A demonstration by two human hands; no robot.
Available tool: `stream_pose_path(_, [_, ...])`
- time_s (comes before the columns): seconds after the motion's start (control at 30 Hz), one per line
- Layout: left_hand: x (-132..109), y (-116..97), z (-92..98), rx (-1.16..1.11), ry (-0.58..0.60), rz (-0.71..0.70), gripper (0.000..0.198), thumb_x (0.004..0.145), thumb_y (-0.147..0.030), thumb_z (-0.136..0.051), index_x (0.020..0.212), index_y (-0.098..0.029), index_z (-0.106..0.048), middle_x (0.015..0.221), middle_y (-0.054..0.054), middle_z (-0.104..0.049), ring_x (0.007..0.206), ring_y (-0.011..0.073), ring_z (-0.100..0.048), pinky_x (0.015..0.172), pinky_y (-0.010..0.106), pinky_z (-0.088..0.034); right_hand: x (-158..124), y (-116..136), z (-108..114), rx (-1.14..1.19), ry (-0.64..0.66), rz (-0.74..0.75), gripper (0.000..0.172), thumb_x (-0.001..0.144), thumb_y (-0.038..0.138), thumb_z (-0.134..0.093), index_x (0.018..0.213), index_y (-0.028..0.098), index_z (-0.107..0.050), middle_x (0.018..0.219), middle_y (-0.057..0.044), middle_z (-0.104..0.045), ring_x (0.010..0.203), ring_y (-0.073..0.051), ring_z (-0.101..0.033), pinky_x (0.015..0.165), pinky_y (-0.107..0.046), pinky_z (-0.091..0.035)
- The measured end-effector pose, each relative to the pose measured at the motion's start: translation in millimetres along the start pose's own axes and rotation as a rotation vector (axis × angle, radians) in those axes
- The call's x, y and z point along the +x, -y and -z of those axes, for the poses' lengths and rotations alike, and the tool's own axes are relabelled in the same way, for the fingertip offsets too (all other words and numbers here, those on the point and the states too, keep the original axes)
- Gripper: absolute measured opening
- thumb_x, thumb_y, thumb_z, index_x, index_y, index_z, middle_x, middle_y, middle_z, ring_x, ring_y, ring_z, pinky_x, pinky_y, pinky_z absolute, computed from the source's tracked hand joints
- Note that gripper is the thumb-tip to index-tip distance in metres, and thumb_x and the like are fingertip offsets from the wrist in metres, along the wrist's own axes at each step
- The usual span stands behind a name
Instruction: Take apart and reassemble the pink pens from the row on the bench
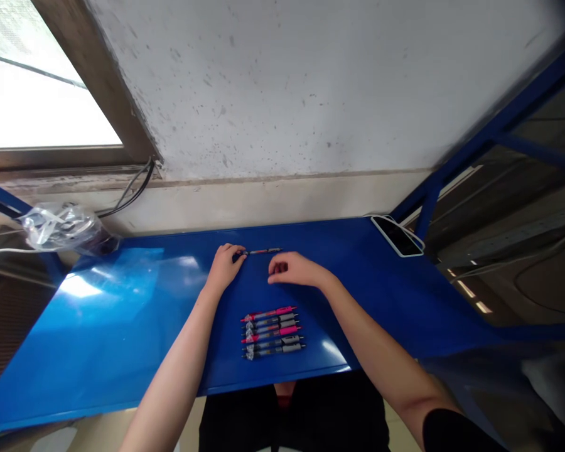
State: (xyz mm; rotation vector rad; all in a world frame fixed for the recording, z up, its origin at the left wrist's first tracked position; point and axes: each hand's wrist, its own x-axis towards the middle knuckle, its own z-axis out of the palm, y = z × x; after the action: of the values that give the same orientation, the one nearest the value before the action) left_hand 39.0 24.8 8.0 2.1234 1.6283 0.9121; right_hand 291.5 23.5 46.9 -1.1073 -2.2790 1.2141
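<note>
A single pen [266, 251] with a dark grip lies crosswise toward the back of the blue table. My left hand [226, 263] is at its left end, with thumb and fingertips closed about that end. Just below the pen's right end hovers my right hand [297, 269], fingers curled, a gap between thumb and fingers, nothing seen in it. Nearer my body, several pens lie side by side in a stack of rows: a pink pen [275, 312] on the far side, another pink pen [277, 334] among them, and grey-and-black ones such as the nearest pen [277, 350].
The blue table [169, 351] runs along a stained wall. A phone [398, 236] with a white cable lies at the back right. A clear plastic bag [63, 227] sits at the left end below a window. Blue metal frames [426, 210] stand at both ends.
</note>
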Motion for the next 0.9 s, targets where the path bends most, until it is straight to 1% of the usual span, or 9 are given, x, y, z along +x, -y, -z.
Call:
stream_pose_path(0.07, [-0.2,-1.1,0.5,-0.004,0.009,0.009,0.019,0.087,-0.022,-0.062,0.103,-0.019,-0.072,0.096,0.009,-0.068,0.094,0.0263,-0.059,0.087,0.04,-0.046,-7.3,10.6,-8.4,0.009,0.266,-0.008,0.026,0.072,0.041,-0.082,0.086,0.021,-0.076,0.074,0.0,-0.067,0.064,-0.014,-0.059,0.059,-0.025,-0.042])
stream_pose_path(0.1, [-0.1,-1.5,0.7,-0.006,0.011,0.014,0.019,0.086,-0.022,-0.062,0.102,-0.019,-0.072,0.096,0.009,-0.068,0.094,0.0264,-0.059,0.088,0.04,-0.046,-9.6,13.8,-13.5,-0.025,0.332,-0.004,0.025,0.069,0.039,-0.083,0.085,0.021,-0.076,0.074,0.0,-0.067,0.064,-0.013,-0.057,0.057,-0.024,-0.04])
stream_pose_path(0.27, [0.4,-3.2,1.1,-0.025,0.013,0.03,0.018,0.087,-0.022,-0.062,0.101,-0.019,-0.072,0.098,0.009,-0.066,0.096,0.0273,-0.059,0.089,0.042,-0.046,-10.6,21.1,-27.5,-0.114,0.39,0.011,0.01,0.073,0.029,-0.08,0.078,0.022,-0.077,0.075,-0.001,-0.064,0.064,-0.012,-0.054,0.056,-0.023,-0.037])
stream_pose_path(0.4, [-0.1,-3.3,-0.1,-0.03,-0.011,0.04,0.026,0.085,-0.021,-0.063,0.11,-0.019,-0.069,0.095,0.008,-0.065,0.093,0.0261,-0.059,0.088,0.041,-0.047,-11.5,29.0,-19.3,-0.125,0.276,-0.006,0.01,0.08,0.031,-0.072,0.078,0.021,-0.075,0.083,-0.004,-0.064,0.071,-0.015,-0.056,0.059,-0.024,-0.038])
stream_pose_path(0.53, [-0.5,-5.5,-0.1,-0.081,-0.065,0.064,0.03,0.087,-0.025,-0.062,0.116,-0.019,-0.065,0.096,0.007,-0.063,0.088,0.0233,-0.059,0.084,0.038,-0.049,-14.9,33.3,-16.7,-0.221,0.249,-0.092,0.028,0.065,0.04,-0.086,0.074,0.02,-0.069,0.086,-0.004,-0.061,0.073,-0.017,-0.055,0.056,-0.025,-0.036])
stream_pose_path(0.63, [-1.5,-14.6,3.5,-0.103,-0.147,0.051,0.027,0.091,-0.027,-0.056,0.116,-0.019,-0.065,0.1,0.008,-0.063,0.09,0.0231,-0.06,0.086,0.038,-0.05,-16.0,31.5,-21.5,-0.268,0.269,-0.073,0.017,0.071,0.027,-0.08,0.069,0.019,-0.065,0.087,-0.004,-0.059,0.073,-0.016,-0.053,0.058,-0.025,-0.036])
stream_pose_path(0.7, [-3.5,-24.8,7.3,-0.122,-0.171,0.006,0.026,0.093,-0.028,-0.053,0.114,-0.02,-0.066,0.101,0.009,-0.064,0.094,0.0237,-0.061,0.089,0.038,-0.049,-14.7,28.8,-24.2,-0.274,0.217,-0.024,0.009,0.077,0.02,-0.071,0.071,0.019,-0.064,0.089,-0.004,-0.059,0.074,-0.015,-0.053,0.061,-0.024,-0.036])
stream_pose_path(0.77, [-6.3,-36.2,10.9,-0.157,-0.117,-0.067,0.024,0.095,-0.03,-0.052,0.112,-0.021,-0.067,0.101,0.009,-0.067,0.095,0.0242,-0.062,0.09,0.038,-0.049,-11.4,25.1,-24.9,-0.278,0.093,-0.002,0.004,0.081,0.019,-0.066,0.077,0.018,-0.064,0.091,-0.005,-0.06,0.074,-0.015,-0.054,0.063,-0.025,-0.036])
stream_pose_path(0.9, [-10.5,-50.2,13.8,-0.156,0.134,-0.179,0.019,0.091,-0.032,-0.059,0.101,-0.024,-0.073,0.097,0.008,-0.072,0.093,0.0257,-0.064,0.087,0.038,-0.048,-0.8,13.3,-20.7,-0.184,-0.138,-0.006,0.009,0.09,0.026,-0.057,0.091,0.019,-0.063,0.086,-0.005,-0.064,0.073,-0.016,-0.057,0.064,-0.026,-0.037])
